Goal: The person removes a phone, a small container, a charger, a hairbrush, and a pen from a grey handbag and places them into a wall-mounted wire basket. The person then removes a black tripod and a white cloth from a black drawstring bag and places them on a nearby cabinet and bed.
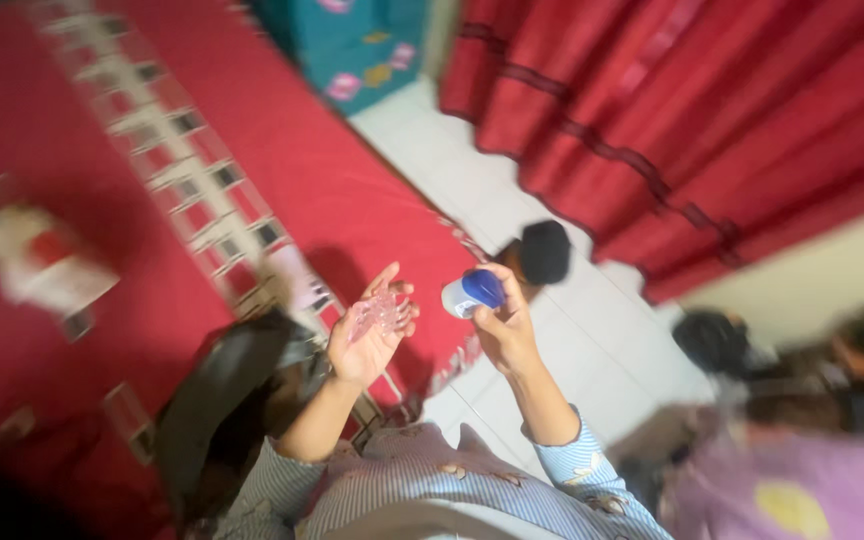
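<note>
- Left hand (370, 335) at frame centre, palm up, fingers spread and slack, gripping nothing; a pinkish clear blob (376, 314) lay on the palm.
- Right hand (504, 325) just right of it, wrapped round a small jar (472, 292), white with a blue part, tipped toward the left palm and apart from it.
- Striped sleeves (562, 462) on both forearms, bottom centre.
- Dark cloth (222, 395) draped below and left of the left hand.
- Red bed (282, 150) with a white patterned band filled the left half of the frame.
- White bottle (37, 258) with a red label lay on the bed, far left, blurred.
- Black round thing (544, 252) on the pale tiled floor (602, 330) above the right hand; kind unclear.
- Red curtain (712, 120) hung in the upper right.
- Teal box (357, 45) at top centre.
- Purple cloth (802, 490) in the lower right corner, dark blurred clutter above it.
</note>
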